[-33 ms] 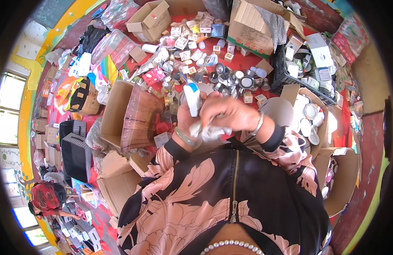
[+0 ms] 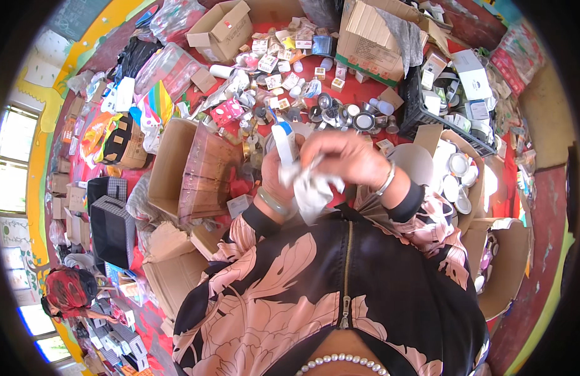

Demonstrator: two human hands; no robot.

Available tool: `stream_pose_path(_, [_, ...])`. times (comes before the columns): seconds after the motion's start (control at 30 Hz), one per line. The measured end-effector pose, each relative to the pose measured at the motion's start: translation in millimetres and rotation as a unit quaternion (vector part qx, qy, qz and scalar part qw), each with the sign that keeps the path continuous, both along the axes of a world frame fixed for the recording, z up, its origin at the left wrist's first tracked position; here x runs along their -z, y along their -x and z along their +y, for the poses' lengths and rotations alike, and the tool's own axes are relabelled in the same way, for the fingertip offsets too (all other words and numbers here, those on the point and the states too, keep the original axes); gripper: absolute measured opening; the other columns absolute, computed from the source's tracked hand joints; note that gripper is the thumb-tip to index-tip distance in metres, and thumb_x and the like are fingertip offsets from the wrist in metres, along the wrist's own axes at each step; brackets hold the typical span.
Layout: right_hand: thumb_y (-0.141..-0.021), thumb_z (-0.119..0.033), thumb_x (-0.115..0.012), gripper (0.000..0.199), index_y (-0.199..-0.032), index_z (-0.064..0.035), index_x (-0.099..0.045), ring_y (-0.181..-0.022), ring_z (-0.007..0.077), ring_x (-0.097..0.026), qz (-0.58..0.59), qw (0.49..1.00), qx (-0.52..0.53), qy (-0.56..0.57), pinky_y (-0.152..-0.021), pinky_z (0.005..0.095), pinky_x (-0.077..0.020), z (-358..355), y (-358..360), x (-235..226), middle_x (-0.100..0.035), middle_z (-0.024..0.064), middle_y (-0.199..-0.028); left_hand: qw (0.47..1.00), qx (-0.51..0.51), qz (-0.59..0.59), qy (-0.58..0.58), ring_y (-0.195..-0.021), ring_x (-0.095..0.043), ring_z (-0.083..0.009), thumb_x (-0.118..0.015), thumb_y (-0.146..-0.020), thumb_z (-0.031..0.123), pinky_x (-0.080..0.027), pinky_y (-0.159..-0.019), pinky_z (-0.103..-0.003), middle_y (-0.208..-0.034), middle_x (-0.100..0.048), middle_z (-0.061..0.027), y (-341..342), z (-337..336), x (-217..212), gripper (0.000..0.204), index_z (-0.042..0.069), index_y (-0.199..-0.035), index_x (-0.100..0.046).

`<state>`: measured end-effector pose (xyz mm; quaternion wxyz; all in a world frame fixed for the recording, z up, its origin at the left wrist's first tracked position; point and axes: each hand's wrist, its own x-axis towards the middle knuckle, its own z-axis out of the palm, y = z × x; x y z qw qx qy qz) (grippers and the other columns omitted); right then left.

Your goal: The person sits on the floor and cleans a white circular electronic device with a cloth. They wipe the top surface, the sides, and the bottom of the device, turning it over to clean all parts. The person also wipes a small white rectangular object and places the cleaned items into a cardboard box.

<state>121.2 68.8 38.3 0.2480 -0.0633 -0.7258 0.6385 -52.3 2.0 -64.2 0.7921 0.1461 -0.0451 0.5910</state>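
**Both hands on a white tube, unmoved from the earlier frame**

Nothing has shifted since the earlier frame: both hands remain raised in front of the chest, closed on the same things. The left hand is wrapped shut around the lower part of a white tube, which stands nearly upright and sticks out above the grip, its blue top pointing away from the person. The right hand arches just right of the tube, its fingers curled and pinching a crumpled white wrapper that hangs below both hands, touching the left palm. A pale green bangle sits on the left wrist below the tube, a silver bracelet on the right wrist. Left of the tube stands an open cardboard box holding a clear plastic pack. Beyond the tube, small boxes and round tins litter the red floor. A black crate lies to the tube's upper right.
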Motion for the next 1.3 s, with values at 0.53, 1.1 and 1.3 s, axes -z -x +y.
stream_pose_path(0.53, [-0.085,-0.002,-0.058,0.032,-0.117,-0.0013,-0.057,-0.087,0.0095,-0.058,0.048,0.936,0.163,0.307,-0.083,0.0231,-0.0455,-6.2,-2.0,-3.0,-0.063,0.0055,-0.101,0.938,-0.186,0.240,0.169,-0.057,-0.048,-0.0119,-0.036,-0.093,0.033,-0.036,-0.044,-0.024,-0.085,-0.054,-0.0013,-36.7,-3.9,-27.8,0.028,0.016,-0.108,-0.051])
stream_pose_path(1.1, [-0.083,-0.005,-0.063,0.015,-0.098,-0.0008,-0.063,-0.076,0.0061,-0.056,-0.046,0.950,0.185,0.248,-0.069,0.0217,-0.0465,-11.1,-16.3,-6.3,-0.062,0.0017,-0.085,0.725,-0.377,0.570,-0.081,-0.091,-0.060,-0.0125,-0.051,-0.090,0.009,-0.048,-0.078,-0.026,-0.101,-0.063,-0.0059,-54.3,-13.0,-27.7,0.026,-0.001,-0.114,-0.054])
stream_pose_path(1.3, [-0.083,-0.007,-0.065,0.013,-0.095,-0.0012,-0.065,-0.074,0.0049,-0.055,-0.067,0.959,0.215,0.173,-0.066,0.0221,-0.0466,-11.3,-17.8,-10.1,-0.062,-0.0001,-0.081,0.700,-0.402,0.577,-0.124,-0.094,-0.059,-0.0133,-0.047,-0.093,0.012,-0.047,-0.080,-0.027,-0.102,-0.062,-0.0074,-55.6,-14.7,-20.9,0.027,-0.003,-0.114,-0.053])
